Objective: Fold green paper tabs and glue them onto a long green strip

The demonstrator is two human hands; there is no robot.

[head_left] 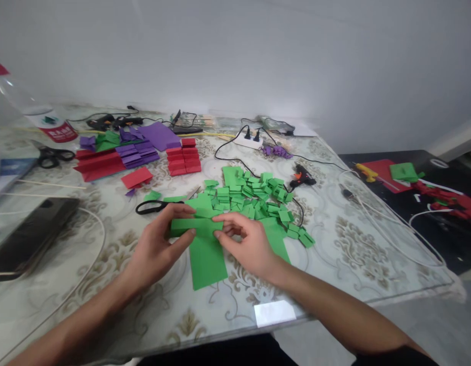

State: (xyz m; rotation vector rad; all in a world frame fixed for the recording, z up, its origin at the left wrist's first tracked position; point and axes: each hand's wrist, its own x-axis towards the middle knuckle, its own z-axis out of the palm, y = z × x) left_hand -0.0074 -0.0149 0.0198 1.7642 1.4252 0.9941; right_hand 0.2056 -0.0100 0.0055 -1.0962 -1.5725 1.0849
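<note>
Both my hands pinch a green paper strip [205,254] lying on the patterned table [357,244]. My left hand [159,244] grips the folded top edge of the strip on the left, thumb and fingers closed on it. My right hand [245,241] pinches the same fold from the right. A heap of small folded green paper pieces [254,198] lies just behind my hands. Black-handled scissors [155,206] rest to the left of the heap.
Red folded papers [184,157], purple papers [138,150] and a long red sheet [96,165] lie at the back left. A black glue gun [302,178], a power strip [251,140], cables, a plastic bottle [29,109] and a dark phone [29,236] also lie about.
</note>
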